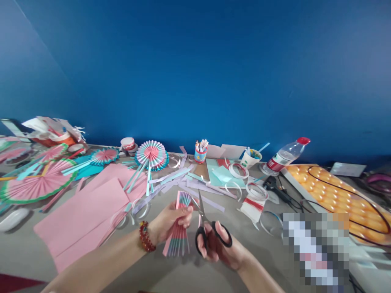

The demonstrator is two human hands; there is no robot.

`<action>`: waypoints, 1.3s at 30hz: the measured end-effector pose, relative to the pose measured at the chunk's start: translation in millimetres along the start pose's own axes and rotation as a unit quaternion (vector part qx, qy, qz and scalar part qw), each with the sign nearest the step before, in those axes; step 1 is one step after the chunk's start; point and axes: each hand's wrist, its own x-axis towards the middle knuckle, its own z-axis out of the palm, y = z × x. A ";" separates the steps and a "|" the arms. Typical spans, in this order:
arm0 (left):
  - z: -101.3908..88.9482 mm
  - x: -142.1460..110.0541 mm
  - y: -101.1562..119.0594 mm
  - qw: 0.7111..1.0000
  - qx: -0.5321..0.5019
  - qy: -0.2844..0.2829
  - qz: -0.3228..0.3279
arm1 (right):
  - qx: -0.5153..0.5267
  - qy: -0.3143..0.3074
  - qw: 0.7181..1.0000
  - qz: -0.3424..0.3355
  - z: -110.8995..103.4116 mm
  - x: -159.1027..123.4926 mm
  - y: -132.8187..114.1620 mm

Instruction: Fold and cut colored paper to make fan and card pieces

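My left hand [171, 221] is closed round a pleated, folded pink and blue paper strip bundle [180, 224], held upright above the table. A red bead bracelet [146, 237] sits on that wrist. My right hand [218, 246] grips black-handled scissors [207, 221] with fingers through the loops. The blades are parted and point up, just right of the top of the folded paper.
Pink paper sheets [88, 211] lie at the left, with finished paper fans [36, 183] and a round pinwheel fan [151, 154]. Paper strips, tape rings, a pen cup [200, 154], a paper cup [251, 158], a water bottle [285, 156] and an orange bubble panel [339, 191] crowd the grey table.
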 end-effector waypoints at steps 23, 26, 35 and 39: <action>-43.3 17.1 78.9 0.942 0.140 0.161 0.258 | 0.197 0.003 0.978 -0.060 47.5 31.2 37.8; -43.7 8.8 91.9 0.928 0.068 0.190 0.312 | 0.141 -0.041 0.989 -0.021 41.8 61.7 28.8; -56.5 -8.5 71.6 0.971 0.029 0.160 0.176 | -0.025 0.088 0.977 -0.194 -5.8 50.4 -28.0; -53.3 -2.4 53.3 0.994 0.001 0.100 0.041 | -0.291 0.073 0.948 -0.108 -2.5 28.0 -8.7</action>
